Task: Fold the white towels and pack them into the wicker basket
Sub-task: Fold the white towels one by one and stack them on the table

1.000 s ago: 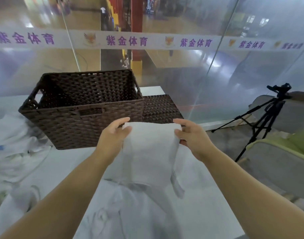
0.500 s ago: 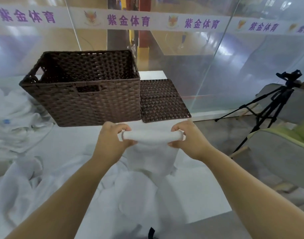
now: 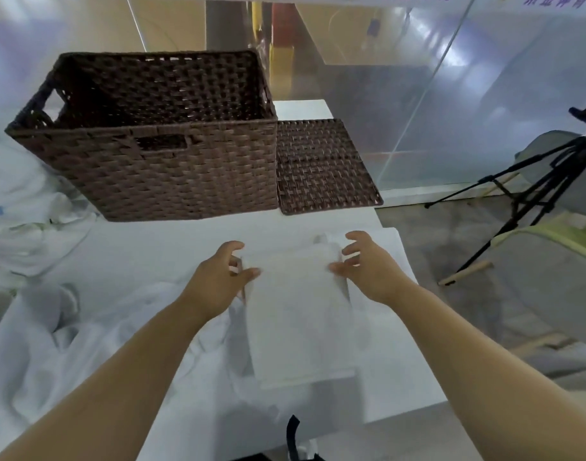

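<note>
Folded towel (image 3: 298, 314) lies flat on worktop (image 3: 171, 241), btwn your hands. L hand (image 3: 223, 277) and R hand (image 3: 364, 264) sit at its far corners, fingers spread, both grips released. Wicker basket (image 3: 171, 168) behind, apart.

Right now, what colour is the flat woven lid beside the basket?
Dark brown weave, like the basket; the lid shows clearly in the head view.

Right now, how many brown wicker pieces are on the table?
2. The wicker basket stands at the far left of the table; the flat wicker lid lies directly against its right side. I see none elsewhere; the white towels could hide something.
</note>
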